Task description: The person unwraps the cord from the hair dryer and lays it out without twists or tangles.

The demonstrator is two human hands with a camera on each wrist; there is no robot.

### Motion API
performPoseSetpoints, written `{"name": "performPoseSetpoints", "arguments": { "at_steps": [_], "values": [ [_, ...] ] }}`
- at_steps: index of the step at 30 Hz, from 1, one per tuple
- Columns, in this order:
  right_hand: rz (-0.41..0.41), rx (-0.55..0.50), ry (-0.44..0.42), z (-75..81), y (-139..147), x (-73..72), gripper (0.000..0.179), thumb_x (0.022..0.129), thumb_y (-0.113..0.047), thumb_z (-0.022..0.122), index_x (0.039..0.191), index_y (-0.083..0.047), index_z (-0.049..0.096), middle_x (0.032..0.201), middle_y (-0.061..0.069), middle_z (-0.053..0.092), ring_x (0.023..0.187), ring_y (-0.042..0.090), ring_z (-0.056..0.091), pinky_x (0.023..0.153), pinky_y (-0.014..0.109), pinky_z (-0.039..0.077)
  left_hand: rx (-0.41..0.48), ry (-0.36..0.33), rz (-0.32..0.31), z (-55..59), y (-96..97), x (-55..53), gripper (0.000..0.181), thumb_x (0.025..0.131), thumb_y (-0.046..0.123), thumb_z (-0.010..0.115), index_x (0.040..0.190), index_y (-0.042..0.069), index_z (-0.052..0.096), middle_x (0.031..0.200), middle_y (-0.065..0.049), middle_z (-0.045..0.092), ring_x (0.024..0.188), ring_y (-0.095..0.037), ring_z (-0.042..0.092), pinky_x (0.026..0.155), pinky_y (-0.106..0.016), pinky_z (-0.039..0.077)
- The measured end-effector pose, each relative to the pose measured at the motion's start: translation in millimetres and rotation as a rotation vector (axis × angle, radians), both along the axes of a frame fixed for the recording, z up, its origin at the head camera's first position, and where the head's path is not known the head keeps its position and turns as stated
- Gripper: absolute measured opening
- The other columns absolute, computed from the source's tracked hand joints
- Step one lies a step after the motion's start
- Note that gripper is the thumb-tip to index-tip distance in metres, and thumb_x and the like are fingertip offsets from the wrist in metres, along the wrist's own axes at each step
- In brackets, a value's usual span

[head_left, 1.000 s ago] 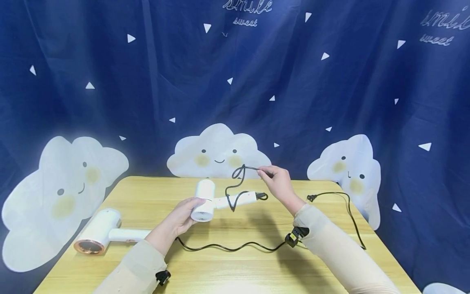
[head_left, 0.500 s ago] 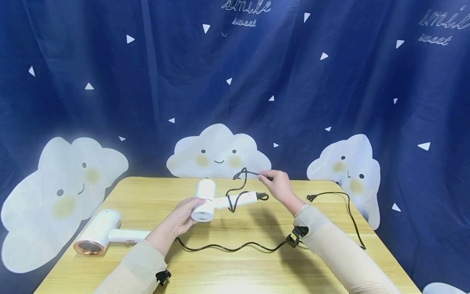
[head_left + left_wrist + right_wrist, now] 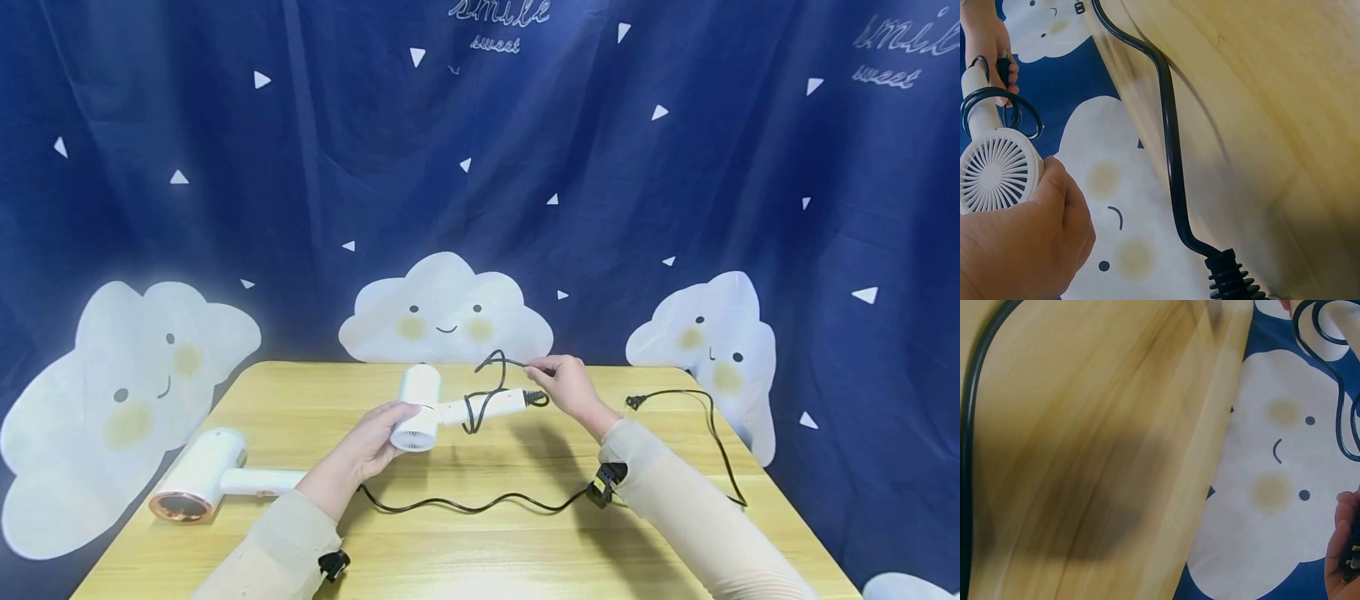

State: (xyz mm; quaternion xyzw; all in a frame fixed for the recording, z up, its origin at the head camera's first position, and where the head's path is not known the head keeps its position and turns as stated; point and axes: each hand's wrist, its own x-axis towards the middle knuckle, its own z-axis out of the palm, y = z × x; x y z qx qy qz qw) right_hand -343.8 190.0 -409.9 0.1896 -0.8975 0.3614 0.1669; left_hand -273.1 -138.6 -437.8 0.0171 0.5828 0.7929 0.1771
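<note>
My left hand [image 3: 369,442] grips the head of a small white hair dryer [image 3: 420,387] above the table, its handle pointing right. In the left wrist view its round slotted grille [image 3: 997,172] faces the camera, with my fingers around the rim. A black cord [image 3: 501,377] loops loosely around the handle and rises to my right hand [image 3: 573,387]. That hand pinches the cord's end between thumb and fingers, to the right of and above the handle. In the right wrist view a black plug [image 3: 1352,557] with metal prongs sits inside that hand, partly cut off by the frame.
A larger white hair dryer [image 3: 206,471] with a copper-coloured rim lies at the left of the wooden table [image 3: 465,550]. Its black cord [image 3: 480,508] runs right, beneath my right forearm, to a plug [image 3: 636,402] at the back right. A blue cloud-patterned curtain [image 3: 375,150] hangs behind.
My right hand has lowered slightly, bringing the cord's raised loop down closer to the handle. The left hand and the small hair dryer have stayed nearly still.
</note>
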Motion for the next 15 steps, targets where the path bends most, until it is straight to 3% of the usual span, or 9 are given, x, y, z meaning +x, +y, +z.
{"name": "performPoseSetpoints", "arguments": {
  "at_steps": [15],
  "values": [
    [-0.015,0.057,-0.048,-16.7,3.6,1.1,0.016,0.094,-0.016,0.07,0.102,-0.006,0.079,0.106,0.01,0.075,0.102,0.027,0.07,0.09,0.043,0.057,-0.004,0.012,-0.006,1.3,-1.3,0.1,0.062,0.102,0.019,0.051,0.149,-0.012,0.025,0.127,-0.018,0.053,0.11,-0.022,0.061,0.104,-0.043,0.049]
  ]
}}
